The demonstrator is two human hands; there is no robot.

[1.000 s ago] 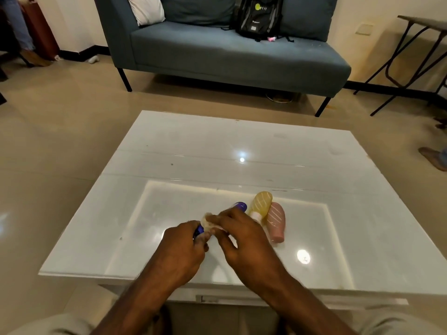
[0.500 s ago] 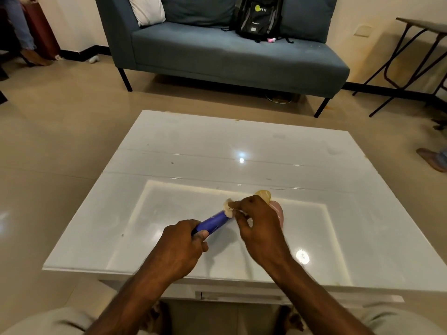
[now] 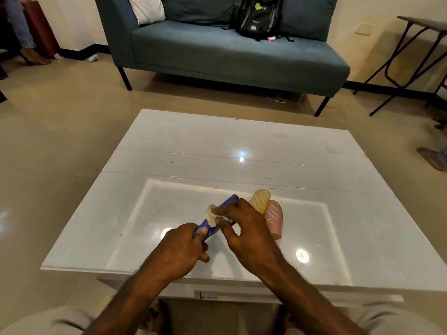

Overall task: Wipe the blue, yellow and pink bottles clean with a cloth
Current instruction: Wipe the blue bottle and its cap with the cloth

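My left hand (image 3: 182,247) grips the near end of the blue bottle (image 3: 228,201), which points away and to the right just above the white table (image 3: 242,141). My right hand (image 3: 251,228) pinches a small whitish cloth (image 3: 212,215) against the bottle's middle. The bottle's far tip shows beyond my fingers. Right of my right hand, the yellow bottle (image 3: 260,200) and the pink bottle (image 3: 274,218) lie side by side on the table, both with pale diagonal stripes. My right hand hides part of the yellow one.
A blue-grey sofa (image 3: 217,54) with a white cushion (image 3: 147,8) and a black backpack (image 3: 258,15) stands beyond the table. A folding table's black legs (image 3: 399,64) are at the right. Other people's feet (image 3: 433,158) show at both edges.
My right hand slid the cloth along the blue bottle, first out to its far tip, then back toward the middle. The bottle's far tip shows again. The yellow and pink bottles stayed put.
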